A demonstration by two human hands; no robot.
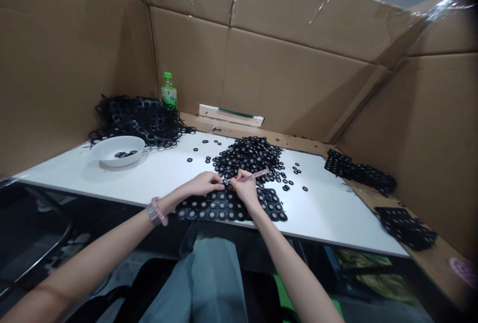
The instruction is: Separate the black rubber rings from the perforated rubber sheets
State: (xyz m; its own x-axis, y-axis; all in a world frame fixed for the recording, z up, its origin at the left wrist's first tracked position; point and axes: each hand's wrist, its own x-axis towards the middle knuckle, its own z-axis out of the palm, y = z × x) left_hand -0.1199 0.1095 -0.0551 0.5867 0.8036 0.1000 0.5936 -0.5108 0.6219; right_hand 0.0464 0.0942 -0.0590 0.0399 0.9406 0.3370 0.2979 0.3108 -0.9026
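A flat black sheet of joined rings with pale round centres [203, 213] lies at the table's front edge. My right hand [246, 191] is closed around a slim pinkish pen-like tool [257, 174], its tip hidden by the fingers over the sheet's back edge. Beside it my left hand [204, 183] is closed in a pinch at the same edge; whatever it pinches is too small to make out. Just behind both hands rises a heap of loose black rings [248, 154], with several more scattered around it.
A white bowl [100, 151] at left holds a few black pieces. Behind it are a tangled pile of black ring webbing [138, 119] and a green-capped bottle [169, 91]. Black sheets [405, 228] are stacked at right. Cardboard walls [284, 74] surround the white table [324, 213].
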